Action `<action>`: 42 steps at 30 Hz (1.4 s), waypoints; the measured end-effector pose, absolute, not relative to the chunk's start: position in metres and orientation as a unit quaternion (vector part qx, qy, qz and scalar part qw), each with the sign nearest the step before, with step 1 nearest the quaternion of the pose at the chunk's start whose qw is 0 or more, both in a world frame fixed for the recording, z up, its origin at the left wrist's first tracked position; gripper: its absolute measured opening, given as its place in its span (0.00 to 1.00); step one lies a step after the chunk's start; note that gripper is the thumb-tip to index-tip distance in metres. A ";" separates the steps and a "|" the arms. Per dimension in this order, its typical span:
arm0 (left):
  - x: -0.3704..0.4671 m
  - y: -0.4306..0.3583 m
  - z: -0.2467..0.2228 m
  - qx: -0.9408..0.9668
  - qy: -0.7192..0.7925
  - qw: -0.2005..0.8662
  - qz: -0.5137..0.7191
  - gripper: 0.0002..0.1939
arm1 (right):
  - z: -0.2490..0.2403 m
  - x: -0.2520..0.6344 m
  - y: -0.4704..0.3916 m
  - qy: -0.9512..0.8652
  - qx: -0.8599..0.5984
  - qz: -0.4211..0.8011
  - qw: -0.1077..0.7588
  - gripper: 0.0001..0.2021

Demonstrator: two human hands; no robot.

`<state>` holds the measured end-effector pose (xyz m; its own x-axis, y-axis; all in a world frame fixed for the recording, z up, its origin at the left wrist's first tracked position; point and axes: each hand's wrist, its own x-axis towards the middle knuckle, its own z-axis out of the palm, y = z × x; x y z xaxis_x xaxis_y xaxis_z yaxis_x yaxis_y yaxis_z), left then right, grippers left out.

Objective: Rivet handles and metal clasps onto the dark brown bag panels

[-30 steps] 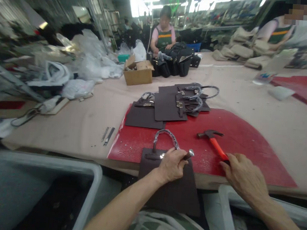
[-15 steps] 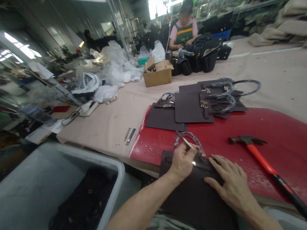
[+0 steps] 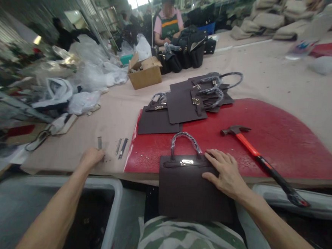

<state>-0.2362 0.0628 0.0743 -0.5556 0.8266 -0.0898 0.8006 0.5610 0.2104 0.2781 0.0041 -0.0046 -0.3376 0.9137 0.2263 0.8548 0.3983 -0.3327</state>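
A dark brown handbag panel (image 3: 189, 194) lies across the table's near edge and over my lap, with a plastic-wrapped handle (image 3: 185, 135) and a shiny metal clasp (image 3: 186, 162) on its strap. My right hand (image 3: 225, 170) rests on the panel's upper right corner, fingers spread. At the table's left front, my left hand (image 3: 93, 159) is closed around a slim metal tool (image 3: 99, 142), whose end sticks out above the fingers; its exact kind is unclear. Two thin metal tools (image 3: 122, 148) lie just right of that hand.
A claw hammer (image 3: 250, 144) with an orange and black handle lies on the red mat (image 3: 289, 148). Several similar bag panels (image 3: 184, 107) are piled behind. Farther back are a cardboard box (image 3: 145, 77) and a co-worker (image 3: 169, 24) with black bags. Grey bins (image 3: 118, 197) flank my lap.
My left hand has left the clasp area and moved left to the table's front with the slim tool. My right hand stays on the panel. The view has shifted right.
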 end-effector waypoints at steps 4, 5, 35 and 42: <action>-0.227 0.058 0.056 0.475 0.877 0.052 0.045 0.19 | 0.002 0.276 0.002 -0.811 -0.548 0.094 0.181 0.30; -0.213 0.055 0.050 0.513 0.855 0.036 0.074 0.20 | 0.003 0.276 0.002 -0.811 -0.549 0.096 0.181 0.30; 0.014 0.013 0.002 0.670 0.630 0.048 0.391 0.16 | -0.002 0.241 0.015 -0.701 -0.641 0.049 0.310 0.12; 0.021 0.020 -0.004 0.653 0.656 0.043 0.375 0.11 | -0.004 0.235 0.015 -0.696 -0.651 0.023 0.301 0.07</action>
<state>0.0211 0.0203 -0.0036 -0.1424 0.8896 0.4340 0.8255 -0.1352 0.5480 0.2352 0.0155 -0.0036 0.0294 0.9211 0.3883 0.8931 0.1503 -0.4241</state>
